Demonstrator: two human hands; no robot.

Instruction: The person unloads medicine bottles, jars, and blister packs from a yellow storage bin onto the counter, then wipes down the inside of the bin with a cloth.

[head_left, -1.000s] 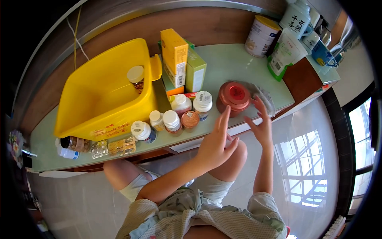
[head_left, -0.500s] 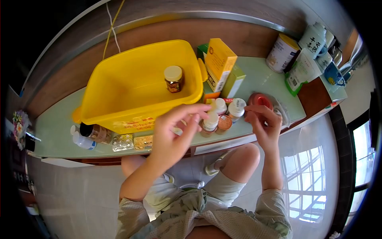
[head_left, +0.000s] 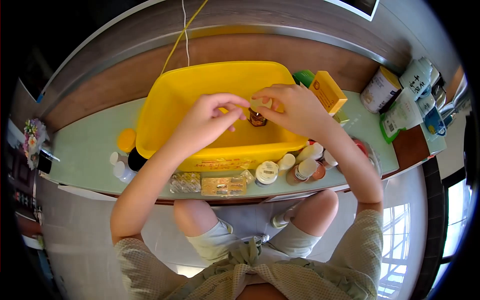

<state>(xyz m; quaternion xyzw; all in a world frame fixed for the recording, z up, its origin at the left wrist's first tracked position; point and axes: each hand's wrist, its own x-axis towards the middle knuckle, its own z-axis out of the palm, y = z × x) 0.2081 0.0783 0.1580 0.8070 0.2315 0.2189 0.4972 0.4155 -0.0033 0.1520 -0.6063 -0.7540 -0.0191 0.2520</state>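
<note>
A small dark jar (head_left: 257, 119) with a pale lid stands inside the yellow tub (head_left: 220, 152). My right hand (head_left: 290, 106) reaches over the tub's right side, its thumb and fingers closed around the jar's lid. Just left of the jar, my left hand (head_left: 212, 117) hovers over the tub with curved fingers apart and nothing in them. Along the tub's front lie blister packs (head_left: 224, 186) and a white bottle (head_left: 266, 172) with a label on its lid. More small bottles (head_left: 302, 170) crowd together below my right forearm, partly hidden by it.
A yellow box (head_left: 327, 92) stands behind my right wrist. Farther right are a tall can (head_left: 380, 90), a white-and-green pouch (head_left: 400, 120) and a light flask (head_left: 416, 75). White bottles (head_left: 122, 171) sit at the left, near a round yellow lid (head_left: 126, 140). The counter's front edge runs above my knees.
Both hands have moved from over the small bottles to above the tub. My right hand now closes around the jar's lid. The whole view has shifted, with the counter lying lower and farther right.
</note>
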